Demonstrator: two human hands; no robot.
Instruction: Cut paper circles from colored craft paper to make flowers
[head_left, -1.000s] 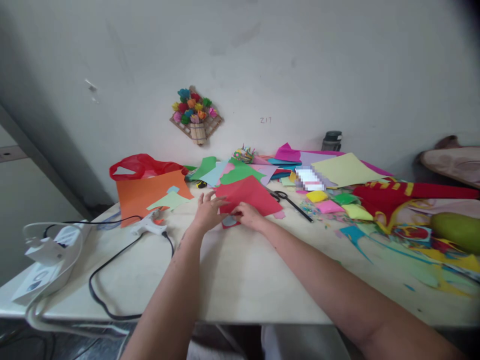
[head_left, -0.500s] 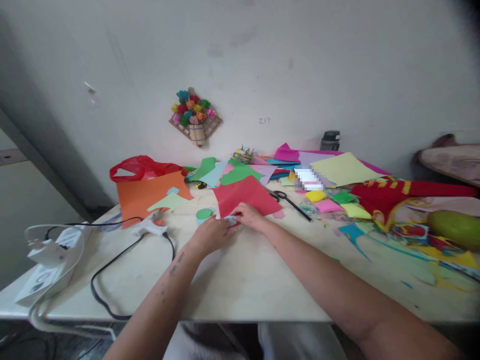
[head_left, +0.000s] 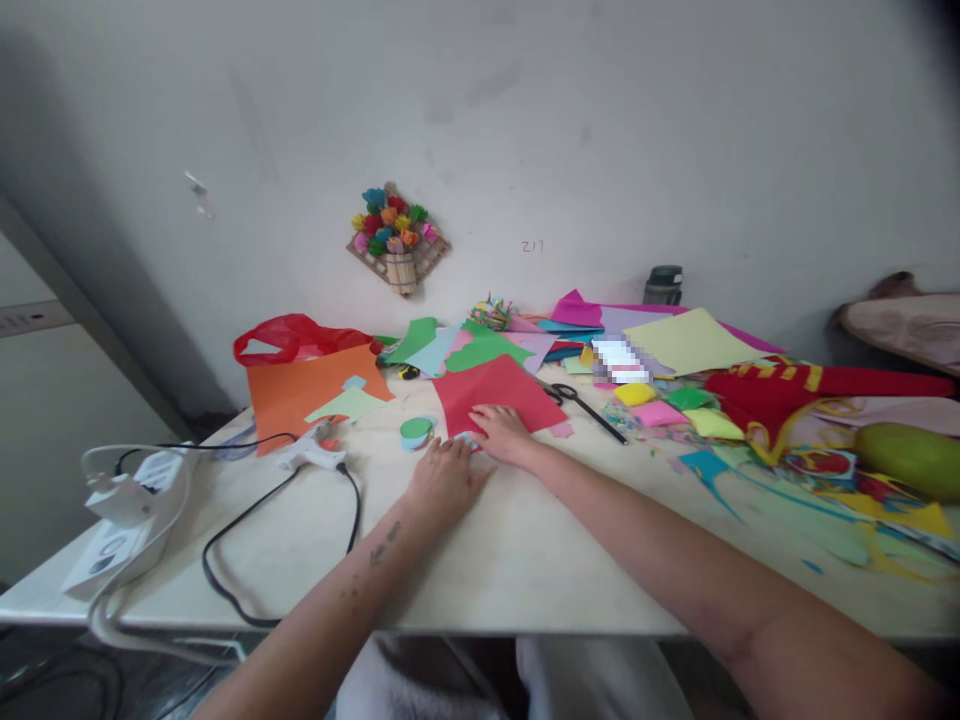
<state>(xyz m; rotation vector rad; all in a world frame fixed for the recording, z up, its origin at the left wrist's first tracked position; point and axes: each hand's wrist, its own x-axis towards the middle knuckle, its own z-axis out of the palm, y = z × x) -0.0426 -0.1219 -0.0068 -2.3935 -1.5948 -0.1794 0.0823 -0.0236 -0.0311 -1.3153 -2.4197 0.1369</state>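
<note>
My left hand (head_left: 448, 478) lies low on the table, palm down, its fingers stretched forward and its thumb out to the side. At its fingertips shows a small light-blue piece (head_left: 466, 440) with a bit of red, mostly covered by my hands. My right hand (head_left: 501, 434) rests with spread fingers on the lower edge of a red sheet (head_left: 495, 385). A round green disc (head_left: 415, 431) on light-blue paper sits just left of my left hand. Black-handled scissors (head_left: 566, 391) lie right of the red sheet.
A white glue gun (head_left: 315, 453) with a black cord lies left, near a power strip (head_left: 124, 545). Orange paper (head_left: 300, 390) and a red bag (head_left: 300, 335) stand behind it. Coloured packets (head_left: 660, 412), scraps and a green oval object (head_left: 911, 460) cover the right side.
My right hand's fingers have gone from pinched at the small piece to spread on the red sheet. My left hand stays beside the piece; the view has shifted slightly.
</note>
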